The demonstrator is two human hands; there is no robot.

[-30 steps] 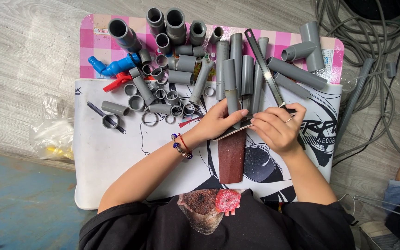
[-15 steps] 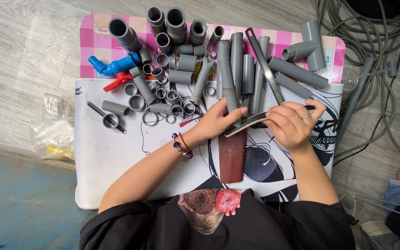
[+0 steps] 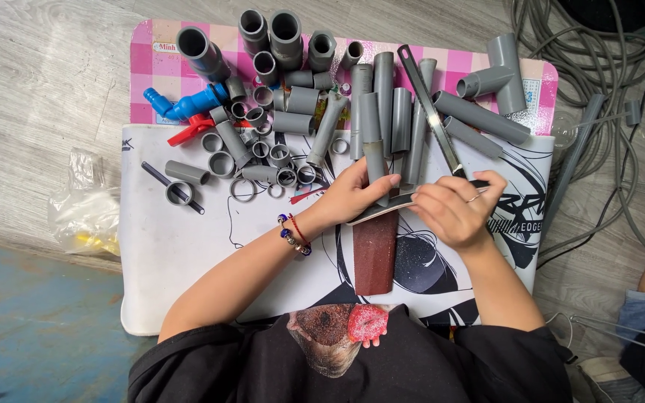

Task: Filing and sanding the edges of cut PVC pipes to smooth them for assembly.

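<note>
Hands at the bench — my left hand (image 3: 352,195) pins a light, stiff grey pipe (image 3: 374,160) upright on the brown sanding block (image 3: 373,250), gripped low near its slick end, while my right hand (image 3: 449,213) clasps a thin, springy blade (image 3: 382,207) laid across it.

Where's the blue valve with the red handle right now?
In the head view, the blue valve lies at the upper left of the pile, on the pink checked mat, just below a large grey pipe coupling and far from both hands.
</note>
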